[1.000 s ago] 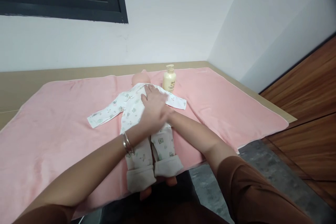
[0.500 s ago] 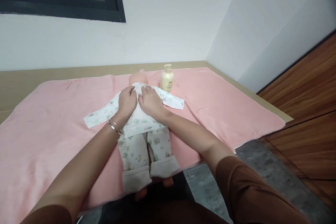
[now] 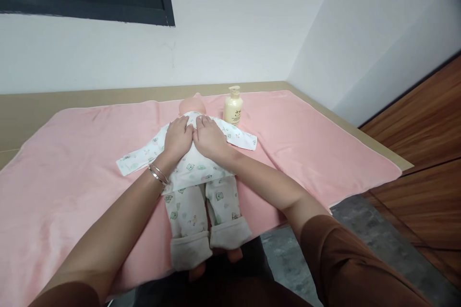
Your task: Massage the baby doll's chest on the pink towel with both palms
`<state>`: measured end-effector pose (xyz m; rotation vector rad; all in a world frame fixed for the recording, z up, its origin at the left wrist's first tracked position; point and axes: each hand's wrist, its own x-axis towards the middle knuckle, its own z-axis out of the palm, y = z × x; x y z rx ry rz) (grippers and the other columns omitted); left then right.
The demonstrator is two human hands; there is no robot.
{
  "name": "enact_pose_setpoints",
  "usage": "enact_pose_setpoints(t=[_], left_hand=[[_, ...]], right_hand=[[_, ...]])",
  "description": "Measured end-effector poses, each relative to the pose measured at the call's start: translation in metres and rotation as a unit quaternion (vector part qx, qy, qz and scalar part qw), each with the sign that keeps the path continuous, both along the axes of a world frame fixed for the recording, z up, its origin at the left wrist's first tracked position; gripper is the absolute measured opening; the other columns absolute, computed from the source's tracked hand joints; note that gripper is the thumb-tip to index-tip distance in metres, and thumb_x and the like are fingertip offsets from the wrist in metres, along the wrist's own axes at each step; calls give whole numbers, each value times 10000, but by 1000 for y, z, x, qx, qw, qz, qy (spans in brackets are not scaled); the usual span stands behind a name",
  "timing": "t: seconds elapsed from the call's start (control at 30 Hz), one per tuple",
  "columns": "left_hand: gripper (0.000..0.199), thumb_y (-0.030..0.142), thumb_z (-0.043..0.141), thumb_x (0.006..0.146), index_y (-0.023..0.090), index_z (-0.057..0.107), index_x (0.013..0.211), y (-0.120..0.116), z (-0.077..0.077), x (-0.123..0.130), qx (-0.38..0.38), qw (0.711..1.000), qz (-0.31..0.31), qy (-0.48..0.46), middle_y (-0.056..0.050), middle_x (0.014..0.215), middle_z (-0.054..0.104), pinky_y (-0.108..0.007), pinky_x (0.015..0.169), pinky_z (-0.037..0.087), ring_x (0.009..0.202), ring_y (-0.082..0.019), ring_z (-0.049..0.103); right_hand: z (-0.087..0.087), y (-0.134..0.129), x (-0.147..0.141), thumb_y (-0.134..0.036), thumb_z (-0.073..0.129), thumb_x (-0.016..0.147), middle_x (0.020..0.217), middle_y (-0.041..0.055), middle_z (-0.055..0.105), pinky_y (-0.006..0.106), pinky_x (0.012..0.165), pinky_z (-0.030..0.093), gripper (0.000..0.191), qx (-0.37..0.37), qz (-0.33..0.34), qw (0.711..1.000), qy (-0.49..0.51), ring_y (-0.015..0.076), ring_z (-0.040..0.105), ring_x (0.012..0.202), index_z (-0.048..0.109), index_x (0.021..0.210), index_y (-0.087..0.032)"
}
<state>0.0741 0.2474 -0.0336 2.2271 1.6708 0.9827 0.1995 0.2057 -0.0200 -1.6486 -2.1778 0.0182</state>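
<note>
A baby doll (image 3: 198, 171) in a white printed top and trousers with turned-up cuffs lies on a pink blanket (image 3: 90, 153), head away from me and feet at the near edge. My left hand (image 3: 178, 138) rests flat on the left of its upper body, fingers stretched toward the head. Beside it my right hand (image 3: 209, 138) lies flat on the right of the upper body, the two thumbs close together. Neither hand grips anything. The doll's sleeves spread out to both sides, and its face is not visible.
A cream pump bottle (image 3: 233, 108) stands on the blanket, just beyond the doll's right-hand sleeve. The blanket covers a beige tabletop (image 3: 29, 122) against a white wall. A dark-framed window (image 3: 156, 0) is at upper left, and wooden panelling (image 3: 428, 129) stands at right.
My hands have come closer together, the left one sliding slightly inward over the doll's upper body. The whole view has shifted a little.
</note>
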Motion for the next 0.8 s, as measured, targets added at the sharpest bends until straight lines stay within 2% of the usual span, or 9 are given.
enact_pose_setpoints(t=[0.1,0.2,0.3,0.4,0.6,0.8], left_hand=[[533,293,422,898,112,611,1362,3,-1,-4,-15,999,1,-46,-126,1458,567,-430,1194,364,1372,-273,506],[530,298,406,920,110,608,1372,-2,-1,-2,-10,999,17,-47,-130,1452,572,-450,1212,332,1369,-280,509],[508,288,356,965,93,638,1340,-10,1,3,7,1000,14,-5,-141,1448,573,-464,1233,287,1398,-290,480],[482,267,360,971,114,656,1319,-12,4,5,1,1000,7,10,-123,1453,572,-433,1221,313,1406,-275,475],[505,282,378,967,83,580,1385,-6,4,0,-16,999,32,17,-157,1465,550,-478,1209,312,1386,-290,482],[464,279,360,988,108,657,1301,-19,4,4,16,998,45,33,-132,1398,615,-413,1178,374,1358,-274,522]], right_hand=[[5,-8,-4,-264,342,1001,1576,273,339,479,1249,218,602,-5,31,999,-29,348,296,1504,361,1505,65],[11,-1,4,-233,313,999,1575,237,368,448,1247,238,563,-25,59,998,-18,322,321,1498,413,1488,25],[15,13,14,-287,270,1025,1574,230,373,445,1240,255,571,-66,11,998,12,311,317,1502,403,1503,-2],[15,13,13,-340,280,1036,1583,265,333,461,1244,231,619,-81,-28,996,6,338,281,1516,328,1537,21],[13,-6,0,-288,308,1020,1581,272,328,454,1257,196,605,-57,5,998,-20,356,275,1514,330,1535,28],[10,12,13,-347,283,1031,1597,243,320,465,1254,213,619,-71,12,997,14,325,264,1526,329,1544,-3]])
